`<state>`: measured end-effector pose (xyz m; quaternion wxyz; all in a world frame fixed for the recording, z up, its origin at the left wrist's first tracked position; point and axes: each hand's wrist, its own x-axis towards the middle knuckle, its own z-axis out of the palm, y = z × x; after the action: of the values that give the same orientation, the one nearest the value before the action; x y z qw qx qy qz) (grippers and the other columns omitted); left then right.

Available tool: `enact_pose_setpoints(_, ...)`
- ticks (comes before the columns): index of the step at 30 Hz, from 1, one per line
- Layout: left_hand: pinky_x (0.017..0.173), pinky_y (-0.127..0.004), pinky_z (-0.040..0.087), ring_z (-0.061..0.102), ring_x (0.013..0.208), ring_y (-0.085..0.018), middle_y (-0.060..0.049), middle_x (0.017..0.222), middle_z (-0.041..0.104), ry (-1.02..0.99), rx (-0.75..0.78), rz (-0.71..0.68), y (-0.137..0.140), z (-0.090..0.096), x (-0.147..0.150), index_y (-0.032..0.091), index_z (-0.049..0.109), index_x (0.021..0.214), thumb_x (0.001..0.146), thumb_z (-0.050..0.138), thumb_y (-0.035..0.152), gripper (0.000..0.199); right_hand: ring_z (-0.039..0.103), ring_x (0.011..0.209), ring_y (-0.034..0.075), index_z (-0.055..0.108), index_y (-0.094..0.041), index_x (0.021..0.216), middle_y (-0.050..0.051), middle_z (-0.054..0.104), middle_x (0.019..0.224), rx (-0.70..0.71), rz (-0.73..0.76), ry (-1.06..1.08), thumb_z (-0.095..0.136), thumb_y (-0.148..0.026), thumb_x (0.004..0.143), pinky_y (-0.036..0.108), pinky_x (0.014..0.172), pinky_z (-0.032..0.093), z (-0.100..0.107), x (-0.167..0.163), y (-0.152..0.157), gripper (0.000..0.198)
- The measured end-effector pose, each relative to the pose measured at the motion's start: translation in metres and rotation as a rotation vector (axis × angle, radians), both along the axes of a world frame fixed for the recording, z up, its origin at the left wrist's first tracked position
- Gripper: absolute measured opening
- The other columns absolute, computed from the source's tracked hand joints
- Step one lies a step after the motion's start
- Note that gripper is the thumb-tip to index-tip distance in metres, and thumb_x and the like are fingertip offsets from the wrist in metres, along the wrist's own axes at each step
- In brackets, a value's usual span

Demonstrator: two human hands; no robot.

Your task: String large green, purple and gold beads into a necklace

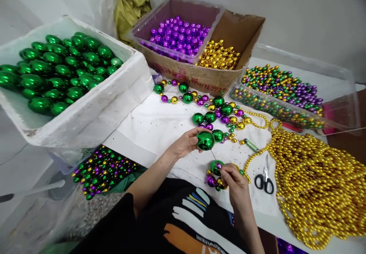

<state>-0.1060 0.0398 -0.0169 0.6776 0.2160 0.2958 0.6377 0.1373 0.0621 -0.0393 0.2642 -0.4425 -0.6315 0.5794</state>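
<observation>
Strand (211, 180) looks part-done, just below center frame imo: left hand (185, 144) pinching a green ball (205, 141), right hand (235, 181) gripping the strand.

Black T-shirt (154, 208) at the bottom centre of the frame, and it's a loud one! A broad white band (194, 223), ragged at its left end, slants down to the right; below it, an orange patch (183, 235), rough-edged too. Above, thin blue and yellow stripes (197, 202) beside a pale rounded shape (203, 195). Small lettering (210, 242) near the bottom edge, only partly legible. Lower left, a plain black sleeve (111, 219), loose and short; left hand (188, 143) bare, right hand (236, 181) bare as well.
</observation>
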Motion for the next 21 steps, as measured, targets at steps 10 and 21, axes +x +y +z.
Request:
enact_pose_setpoints(10, 0.058, -0.026, 0.052, 0.063, 0.078, -0.016, -0.012, 0.108, 0.066, 0.037, -0.027, 0.038, -0.0041, 0.0033, -0.0042, 0.018, 0.065, 0.108, 0.067, 0.082, 0.056, 0.059, 0.049, 0.067, 0.016, 0.070, -0.022, 0.082, 0.003, 0.054, 0.079, 0.036, 0.039, -0.044, 0.065, -0.038, 0.087, 0.028, 0.055, 0.037, 0.0089, -0.0019, 0.0059, 0.017)
enact_pose_setpoints(21, 0.057, -0.023, 0.050, 0.060, 0.079, -0.015, -0.011, 0.113, 0.063, 0.169, 0.058, 0.031, -0.0053, 0.0109, -0.0007, 0.022, 0.066, 0.119, 0.072, 0.076, 0.059, 0.060, 0.047, 0.063, 0.015, 0.068, -0.022, 0.080, 0.002, 0.054, 0.078, 0.010, 0.024, -0.035, 0.066, -0.041, 0.086, 0.028, 0.053, 0.037, 0.0034, -0.0034, 0.0044, 0.020)
